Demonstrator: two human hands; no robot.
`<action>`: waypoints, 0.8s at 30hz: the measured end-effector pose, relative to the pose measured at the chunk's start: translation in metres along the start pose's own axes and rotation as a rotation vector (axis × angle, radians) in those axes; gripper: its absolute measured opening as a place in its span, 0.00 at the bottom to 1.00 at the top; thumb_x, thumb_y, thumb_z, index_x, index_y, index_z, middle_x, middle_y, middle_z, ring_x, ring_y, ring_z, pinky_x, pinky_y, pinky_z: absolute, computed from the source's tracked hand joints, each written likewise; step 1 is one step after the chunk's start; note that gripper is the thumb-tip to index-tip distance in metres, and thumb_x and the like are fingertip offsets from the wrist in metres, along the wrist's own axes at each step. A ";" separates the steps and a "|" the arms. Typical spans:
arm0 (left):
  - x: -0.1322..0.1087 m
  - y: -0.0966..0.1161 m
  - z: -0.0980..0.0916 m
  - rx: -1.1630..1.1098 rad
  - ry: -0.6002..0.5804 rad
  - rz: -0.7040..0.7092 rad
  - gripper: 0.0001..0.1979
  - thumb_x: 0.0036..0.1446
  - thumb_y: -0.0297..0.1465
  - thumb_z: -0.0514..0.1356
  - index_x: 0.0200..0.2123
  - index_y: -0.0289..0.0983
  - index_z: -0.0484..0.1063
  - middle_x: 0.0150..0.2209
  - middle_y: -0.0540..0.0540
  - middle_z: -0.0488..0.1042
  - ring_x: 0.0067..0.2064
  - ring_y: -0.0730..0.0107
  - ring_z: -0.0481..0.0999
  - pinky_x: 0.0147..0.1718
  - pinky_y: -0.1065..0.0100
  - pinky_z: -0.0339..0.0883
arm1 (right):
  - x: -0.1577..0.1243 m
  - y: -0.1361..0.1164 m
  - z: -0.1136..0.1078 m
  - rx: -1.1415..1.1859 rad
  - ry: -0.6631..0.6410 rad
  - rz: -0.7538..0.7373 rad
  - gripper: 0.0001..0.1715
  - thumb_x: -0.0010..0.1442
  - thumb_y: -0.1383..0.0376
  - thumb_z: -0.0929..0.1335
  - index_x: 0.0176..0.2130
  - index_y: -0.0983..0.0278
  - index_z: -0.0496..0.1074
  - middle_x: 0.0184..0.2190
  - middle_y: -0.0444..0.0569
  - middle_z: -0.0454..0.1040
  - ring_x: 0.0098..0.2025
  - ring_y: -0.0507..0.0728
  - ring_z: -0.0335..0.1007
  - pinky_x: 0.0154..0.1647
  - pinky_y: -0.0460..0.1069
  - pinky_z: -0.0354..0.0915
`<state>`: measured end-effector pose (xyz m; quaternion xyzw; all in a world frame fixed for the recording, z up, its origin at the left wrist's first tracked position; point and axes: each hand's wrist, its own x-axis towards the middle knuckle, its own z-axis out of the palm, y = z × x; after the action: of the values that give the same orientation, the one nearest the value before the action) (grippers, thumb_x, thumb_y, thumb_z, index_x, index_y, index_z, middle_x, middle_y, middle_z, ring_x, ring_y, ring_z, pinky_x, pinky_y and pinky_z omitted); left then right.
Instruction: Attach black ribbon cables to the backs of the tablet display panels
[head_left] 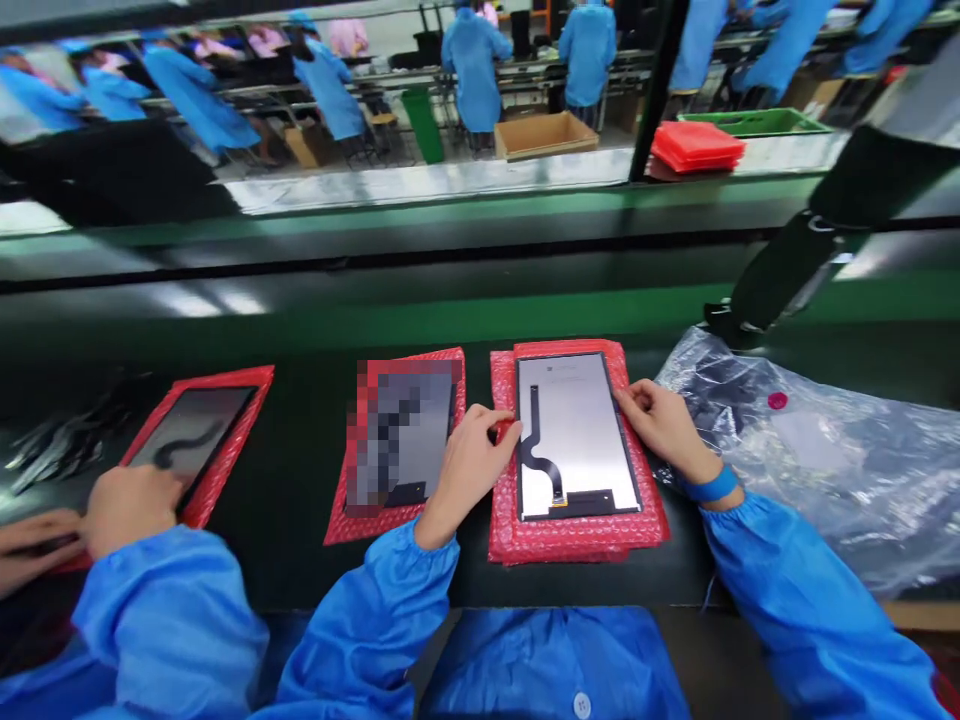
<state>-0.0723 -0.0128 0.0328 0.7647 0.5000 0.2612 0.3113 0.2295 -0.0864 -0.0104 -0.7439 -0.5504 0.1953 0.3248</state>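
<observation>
The left hand (465,460) and right hand (664,425) rest at either edge of a screen panel (576,435), fingers lightly curled against it, gripping nothing. The panel lies face down on a red bubble-wrap stack (577,540) on the bench (300,470), unwrapped; the neighbouring panel (409,435) is likewise uncovered.

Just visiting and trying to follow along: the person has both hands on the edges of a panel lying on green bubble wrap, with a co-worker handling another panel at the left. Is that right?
Not quite: the bubble wrap is red, not green. The head view shows it. The rest holds: the left hand and right hand are at the edges of the panel, and a co-worker's hand handles another panel at the left.
</observation>
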 end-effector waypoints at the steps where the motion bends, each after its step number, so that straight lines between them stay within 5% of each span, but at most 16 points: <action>1: 0.003 -0.003 -0.001 -0.010 -0.005 0.000 0.14 0.62 0.41 0.63 0.42 0.38 0.83 0.36 0.46 0.75 0.35 0.65 0.74 0.39 0.63 0.67 | 0.001 -0.002 0.003 0.007 0.001 -0.007 0.28 0.73 0.44 0.63 0.40 0.65 0.74 0.26 0.49 0.75 0.30 0.59 0.70 0.33 0.50 0.58; 6: 0.016 -0.008 -0.013 -0.084 -0.031 -0.036 0.21 0.57 0.47 0.66 0.42 0.35 0.82 0.28 0.50 0.71 0.30 0.67 0.71 0.32 0.65 0.66 | 0.005 -0.022 0.010 0.028 0.013 -0.037 0.18 0.74 0.54 0.65 0.42 0.65 0.76 0.28 0.46 0.75 0.30 0.56 0.71 0.34 0.49 0.58; 11: 0.018 0.020 -0.028 -0.439 -0.064 -0.212 0.31 0.44 0.50 0.75 0.44 0.34 0.76 0.32 0.51 0.75 0.22 0.78 0.66 0.20 0.73 0.60 | 0.005 -0.044 0.009 0.004 0.003 -0.051 0.11 0.73 0.63 0.65 0.43 0.65 0.76 0.30 0.47 0.77 0.32 0.56 0.73 0.36 0.49 0.58; 16: 0.015 0.053 -0.031 -0.698 -0.142 -0.359 0.39 0.31 0.47 0.81 0.42 0.40 0.66 0.32 0.51 0.80 0.27 0.68 0.79 0.26 0.69 0.74 | 0.005 -0.058 0.008 -0.045 -0.008 -0.041 0.08 0.73 0.65 0.66 0.45 0.65 0.77 0.33 0.49 0.80 0.35 0.59 0.76 0.38 0.49 0.60; 21: 0.016 0.050 -0.032 -0.813 -0.047 -0.410 0.42 0.33 0.39 0.81 0.50 0.42 0.65 0.28 0.53 0.79 0.28 0.62 0.82 0.27 0.69 0.76 | 0.002 -0.071 -0.001 -0.039 -0.007 -0.047 0.06 0.72 0.66 0.68 0.45 0.64 0.77 0.29 0.46 0.78 0.32 0.58 0.76 0.36 0.48 0.61; 24: 0.017 0.035 -0.047 -0.799 0.022 -0.389 0.40 0.37 0.35 0.79 0.54 0.41 0.67 0.29 0.52 0.81 0.28 0.63 0.82 0.27 0.69 0.76 | -0.001 -0.076 -0.010 -0.003 -0.004 -0.069 0.07 0.72 0.64 0.69 0.46 0.63 0.77 0.27 0.45 0.76 0.29 0.57 0.73 0.34 0.48 0.62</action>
<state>-0.0785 0.0027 0.0919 0.4735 0.4977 0.3786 0.6203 0.1831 -0.0762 0.0492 -0.7245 -0.5769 0.1847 0.3290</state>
